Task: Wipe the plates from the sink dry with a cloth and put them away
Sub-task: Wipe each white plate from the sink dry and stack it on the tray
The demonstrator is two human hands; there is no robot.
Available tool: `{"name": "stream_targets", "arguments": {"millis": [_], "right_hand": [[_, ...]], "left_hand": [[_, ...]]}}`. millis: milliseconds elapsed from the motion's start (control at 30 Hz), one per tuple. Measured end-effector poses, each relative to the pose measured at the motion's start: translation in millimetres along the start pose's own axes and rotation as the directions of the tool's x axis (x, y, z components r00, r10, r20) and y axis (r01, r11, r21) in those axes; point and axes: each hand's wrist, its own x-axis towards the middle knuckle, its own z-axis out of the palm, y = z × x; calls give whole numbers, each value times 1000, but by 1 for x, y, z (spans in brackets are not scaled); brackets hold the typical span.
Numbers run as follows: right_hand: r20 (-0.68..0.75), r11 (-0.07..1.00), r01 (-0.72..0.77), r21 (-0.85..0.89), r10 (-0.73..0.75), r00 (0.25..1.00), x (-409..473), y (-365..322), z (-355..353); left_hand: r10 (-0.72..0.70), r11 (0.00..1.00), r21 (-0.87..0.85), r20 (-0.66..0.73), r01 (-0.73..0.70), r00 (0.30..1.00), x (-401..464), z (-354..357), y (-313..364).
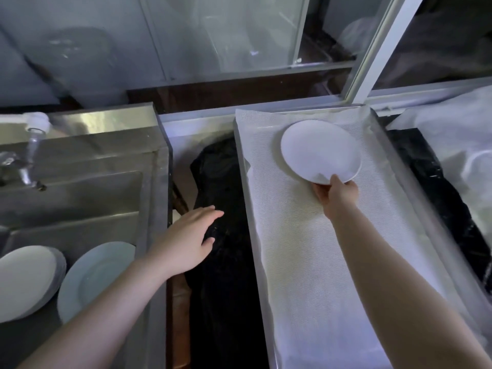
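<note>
My right hand (pixel 336 194) pinches the near rim of a white plate (pixel 319 150), thumb on top, holding it over the far end of a long metal tray (pixel 394 166) lined with white mesh cloth (pixel 306 249). My left hand (pixel 186 241) hovers open, fingers straight, above the dark gap between sink and tray. In the steel sink (pixel 80 195) at the lower left lean a pale blue plate (pixel 93 275) and a stack of white plates (pixel 26 280). No separate wiping cloth is in either hand.
A tap (pixel 32 145) stands at the sink's far left. Black plastic (pixel 221 235) fills the gap between sink and tray. More black and clear plastic (pixel 452 182) lies to the tray's right. Glass sliding panels (pixel 226 35) run along the back.
</note>
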Motion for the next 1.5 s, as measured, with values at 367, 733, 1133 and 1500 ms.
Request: {"name": "stream_targets", "arguments": {"millis": [367, 733, 1133, 1500], "right_hand": [[100, 848, 150, -509, -115, 988, -56, 6, -15], [636, 588, 545, -598, -66, 769, -202, 46, -1], [771, 161, 759, -631, 229, 593, -399, 206, 46], [711, -26, 794, -608, 427, 559, -514, 359, 92]], "left_hand": [[-21, 999, -46, -21, 20, 1000, -17, 14, -2], [-56, 998, 31, -41, 57, 998, -93, -14, -36], [-222, 975, -38, -132, 219, 966, -316, -55, -208], [-448, 887, -179, -107, 426, 888, -478, -70, -352]]}}
